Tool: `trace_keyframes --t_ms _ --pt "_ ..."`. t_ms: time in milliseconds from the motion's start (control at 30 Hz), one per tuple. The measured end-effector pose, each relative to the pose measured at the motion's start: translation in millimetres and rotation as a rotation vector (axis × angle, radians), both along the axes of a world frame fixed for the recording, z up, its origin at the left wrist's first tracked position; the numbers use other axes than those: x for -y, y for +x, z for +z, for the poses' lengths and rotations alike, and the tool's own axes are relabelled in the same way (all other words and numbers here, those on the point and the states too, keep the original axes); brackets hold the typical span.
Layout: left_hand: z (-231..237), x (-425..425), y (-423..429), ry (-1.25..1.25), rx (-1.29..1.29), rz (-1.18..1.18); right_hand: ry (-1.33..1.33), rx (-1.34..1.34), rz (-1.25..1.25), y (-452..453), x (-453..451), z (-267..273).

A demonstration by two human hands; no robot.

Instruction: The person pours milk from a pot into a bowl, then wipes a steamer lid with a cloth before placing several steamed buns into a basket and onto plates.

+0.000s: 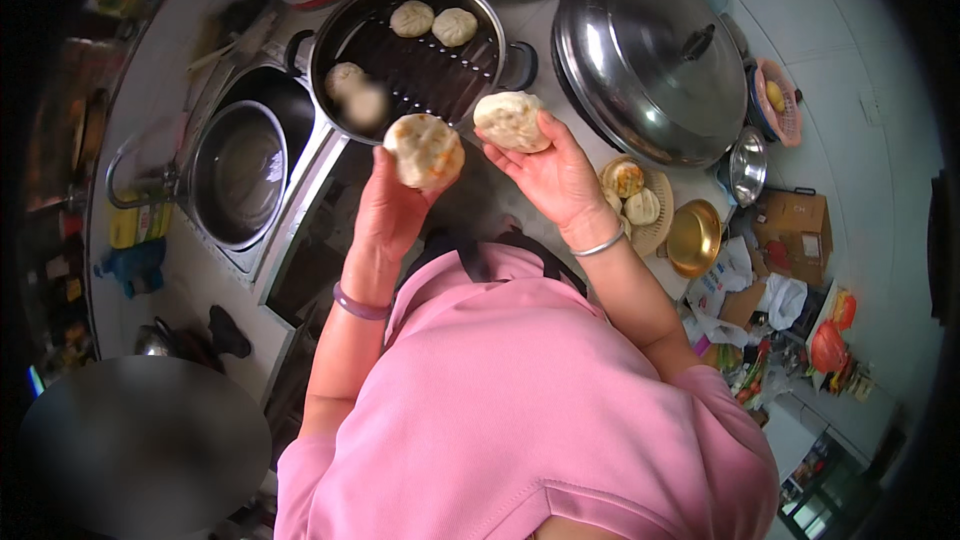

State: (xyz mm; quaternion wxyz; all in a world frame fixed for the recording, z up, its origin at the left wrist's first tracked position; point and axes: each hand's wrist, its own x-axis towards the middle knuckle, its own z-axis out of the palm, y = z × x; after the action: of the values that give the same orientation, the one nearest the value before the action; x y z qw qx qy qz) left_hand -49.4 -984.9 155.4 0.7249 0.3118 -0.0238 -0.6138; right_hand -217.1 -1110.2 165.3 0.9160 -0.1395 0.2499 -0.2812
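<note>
My left hand (390, 202) grips a steamed bun (424, 152) with orange stains on the face turned to me. In my right hand (551, 180) is a second steamed bun (510, 121), pale and slightly yellowed. Both buns are held up just short of a round steamer pot (491, 7) with black side handles. Inside it, two pleated buns (433, 21) sit at the back on the perforated steamer plate (435, 67). More buns (346, 81) lie at its left, partly blurred. Under my right wrist, a woven basket (660, 221) holds several buns (642, 206).
A large domed steel lid (652, 60) stands right of the pot. At the left, a metal basin (240, 172) rests in the sink (304, 105) by a faucet (124, 172). A golden bowl (694, 238), a steel bowl (748, 165) and a cardboard box (791, 229) are farther right.
</note>
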Motion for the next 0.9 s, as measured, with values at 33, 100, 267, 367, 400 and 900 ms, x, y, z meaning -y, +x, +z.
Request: trace_keyframes --t_ms 33,100,267,367,400,900 --pt "-3 0 1 -0.017 0.046 -0.003 -0.033 -0.001 -0.003 8 -2 -1" --pt "-4 1 4 -0.019 0.078 0.005 -0.185 -0.058 -0.043 23 -9 1" --pt "-3 2 11 -0.027 0.168 -0.022 -0.580 -0.162 -0.119 53 -26 19" --pt "5 5 11 -0.043 0.192 -0.044 -0.671 -0.159 -0.098 62 -34 27" --pt "7 7 12 -0.053 0.190 -0.044 -0.716 -0.186 -0.087 63 -35 24" --pt "21 18 18 -0.154 0.392 0.039 -1.096 -0.330 -0.166 58 -33 14"
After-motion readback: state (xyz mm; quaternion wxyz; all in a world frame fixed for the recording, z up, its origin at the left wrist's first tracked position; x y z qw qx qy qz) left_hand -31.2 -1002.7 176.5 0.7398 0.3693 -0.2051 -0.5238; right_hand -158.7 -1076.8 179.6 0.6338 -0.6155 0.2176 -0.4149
